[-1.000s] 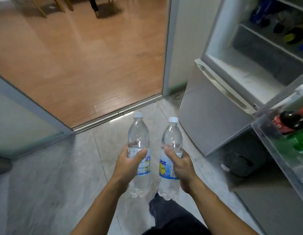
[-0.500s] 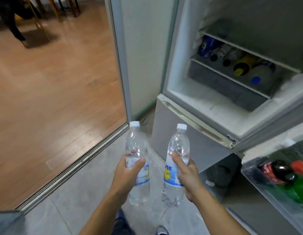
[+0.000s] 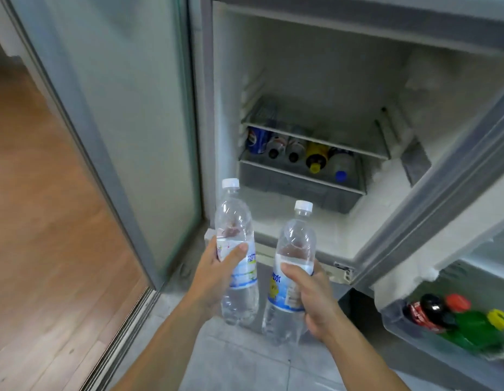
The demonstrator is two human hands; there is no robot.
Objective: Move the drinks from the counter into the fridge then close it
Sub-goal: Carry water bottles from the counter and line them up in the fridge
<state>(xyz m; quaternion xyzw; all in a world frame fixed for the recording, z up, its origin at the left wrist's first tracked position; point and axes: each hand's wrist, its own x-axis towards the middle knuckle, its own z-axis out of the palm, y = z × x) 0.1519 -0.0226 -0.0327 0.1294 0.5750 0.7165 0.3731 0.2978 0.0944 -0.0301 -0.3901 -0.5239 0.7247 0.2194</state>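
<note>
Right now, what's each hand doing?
Left hand: gripping the left water bottle.
Right hand: gripping the right water bottle.

We see through one head-worn camera, looking forward and down, close above our fingers [image 3: 231, 251], the open white fridge [image 3: 324, 80] just beyond them.

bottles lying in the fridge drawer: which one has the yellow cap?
The yellow-bodied bottle, fourth from the left in the drawer. Its right-hand neighbour has a blue cap; the others' ends look dark.

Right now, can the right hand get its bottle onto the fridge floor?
Probably yes: the right hand grips its bottle just before the open fridge; the frosty floor ahead looks bare.
</note>
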